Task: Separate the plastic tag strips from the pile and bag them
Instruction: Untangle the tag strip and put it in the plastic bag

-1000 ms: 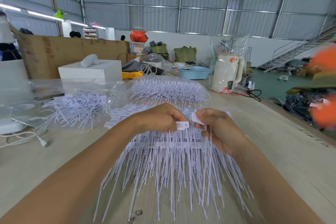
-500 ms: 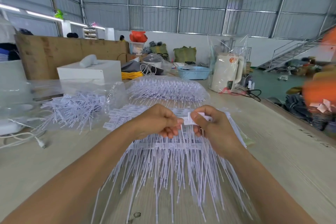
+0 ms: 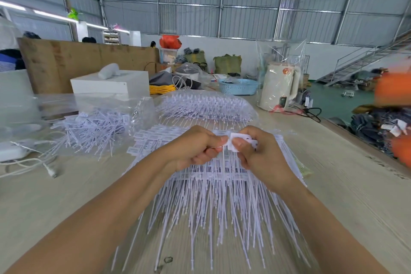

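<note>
Flat white plastic tag head is now raised and pinched by left hand & right hand above white tag-strip pile; separation underway, approx.

Both forearms are running out of the bottom edge, so the elbows are not showing. The left hand and the right hand are covering the upper middle of the pile of tag strips, and the curled fingers are hiding how much of the small white tag each is gripping. The print on that tag is too small to read. At the right edge, orange shapes are blurring past recognition. The clear bag on the left is veiling the loose strips inside. A white object is being cut off by the left edge.
</note>
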The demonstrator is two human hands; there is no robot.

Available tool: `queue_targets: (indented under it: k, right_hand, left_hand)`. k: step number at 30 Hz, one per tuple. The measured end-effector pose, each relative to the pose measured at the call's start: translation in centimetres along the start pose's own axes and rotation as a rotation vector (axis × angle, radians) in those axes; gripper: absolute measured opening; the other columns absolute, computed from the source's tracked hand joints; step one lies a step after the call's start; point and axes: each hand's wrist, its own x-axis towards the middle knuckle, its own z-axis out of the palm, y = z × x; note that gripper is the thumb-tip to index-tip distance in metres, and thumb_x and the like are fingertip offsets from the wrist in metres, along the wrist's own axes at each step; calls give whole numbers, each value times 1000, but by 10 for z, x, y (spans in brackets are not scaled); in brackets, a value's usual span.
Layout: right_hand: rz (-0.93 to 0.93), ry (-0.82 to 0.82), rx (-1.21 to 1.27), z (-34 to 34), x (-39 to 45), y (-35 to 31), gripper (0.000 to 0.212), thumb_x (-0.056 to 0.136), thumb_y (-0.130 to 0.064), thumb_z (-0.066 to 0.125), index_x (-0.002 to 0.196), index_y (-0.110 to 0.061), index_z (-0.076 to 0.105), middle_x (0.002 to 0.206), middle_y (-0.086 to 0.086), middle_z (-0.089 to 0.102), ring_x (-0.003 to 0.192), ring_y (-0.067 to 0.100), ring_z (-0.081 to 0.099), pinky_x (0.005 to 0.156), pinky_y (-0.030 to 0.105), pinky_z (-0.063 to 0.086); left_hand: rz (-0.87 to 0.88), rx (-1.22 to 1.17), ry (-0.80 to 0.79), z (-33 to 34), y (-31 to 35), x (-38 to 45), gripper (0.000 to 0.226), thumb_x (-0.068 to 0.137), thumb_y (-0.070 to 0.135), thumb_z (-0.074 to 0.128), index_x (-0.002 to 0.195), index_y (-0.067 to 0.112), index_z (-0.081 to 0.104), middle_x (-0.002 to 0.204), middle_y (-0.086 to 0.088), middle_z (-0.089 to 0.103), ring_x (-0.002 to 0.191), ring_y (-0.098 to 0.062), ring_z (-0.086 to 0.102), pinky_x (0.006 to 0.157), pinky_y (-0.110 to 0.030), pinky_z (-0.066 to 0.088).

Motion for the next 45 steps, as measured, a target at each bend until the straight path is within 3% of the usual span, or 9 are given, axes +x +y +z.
queue_targets:
  k: [6, 9, 12, 19, 25, 34, 38, 40, 45]
  right_hand:
    - [-89, 170, -401, -19, 9, 4, 16, 93, -11, 54, 77, -14, 52, 63, -9, 48, 53, 0, 44, 46, 7, 36]
    - [253, 305, 155, -51, 15, 10, 15, 94, -6, 51, 80, -4, 56, 62, 5, 49, 50, 14, 44, 42, 19, 39]
    - [480, 68, 683, -48, 12, 1, 9, 93, -3, 48, 92, 0, 57, 70, 8, 55, 45, 9, 49, 36, 17, 39]
    - [491, -149, 564, -6, 8, -8, 23, 92, -14, 54, 100, 6, 62, 97, 16, 69, 89, 27, 68, 74, 35, 59]
    - [436, -66, 575, -3, 7, -7, 18, 91, -11, 55, 76, -4, 62, 72, 14, 70, 63, 21, 69, 55, 27, 56]
    - [325, 188, 496, 2, 11, -2, 16, 92, -8, 55, 79, -4, 63, 54, 5, 61, 49, 16, 53, 50, 24, 45]
    - [318, 341, 606, 2, 11, -4, 19, 92, -10, 57, 74, -9, 61, 53, -3, 61, 49, 10, 57, 49, 22, 49]
    - [306, 393, 648, 2, 10, -5, 17, 92, -12, 58, 75, -10, 59, 56, -2, 60, 48, 6, 58, 45, 21, 49]
    - [311, 461, 652, -1, 10, -3, 12, 93, -14, 58, 81, -12, 57, 64, 3, 60, 49, 5, 60, 43, 20, 48]
  left_hand:
    - [-129, -239, -211, -8, 13, -5, 32, 82, 21, 56, 54, 14, 43, 38, 7, 29, 28, -3, 21, 30, -14, 12]
    - [37, 61, -97, -18, 17, -10, 37, 82, 20, 62, 47, 15, 51, 39, 4, 36, 32, -7, 25, 34, -16, 18]
    - [133, 393, 15, -14, 16, -6, 40, 91, 27, 58, 54, 13, 53, 42, 4, 45, 37, -9, 34, 41, -16, 29]
    - [210, 619, 24, 6, 10, 9, 36, 101, 24, 40, 65, 18, 46, 59, 2, 48, 46, -10, 42, 54, -23, 38]
    - [193, 645, -15, 6, 10, 13, 26, 98, 28, 40, 77, 20, 53, 70, 2, 51, 60, -15, 44, 64, -31, 38]
    - [343, 388, 323, 19, 0, 16, 11, 96, 32, 49, 97, 28, 39, 89, -6, 57, 59, -14, 57, 62, -31, 48]
    - [49, 252, 11, 40, -9, 9, 34, 85, 45, 63, 102, 18, 54, 90, -2, 68, 70, -12, 69, 75, -31, 58]
    - [34, 174, -122, 53, -13, 3, 20, 85, 32, 65, 97, 19, 57, 84, -1, 70, 72, -14, 70, 72, -29, 58]
    - [73, 49, -99, 66, -7, -1, 11, 88, 11, 62, 82, 19, 57, 71, 0, 66, 58, -8, 66, 56, -22, 55]
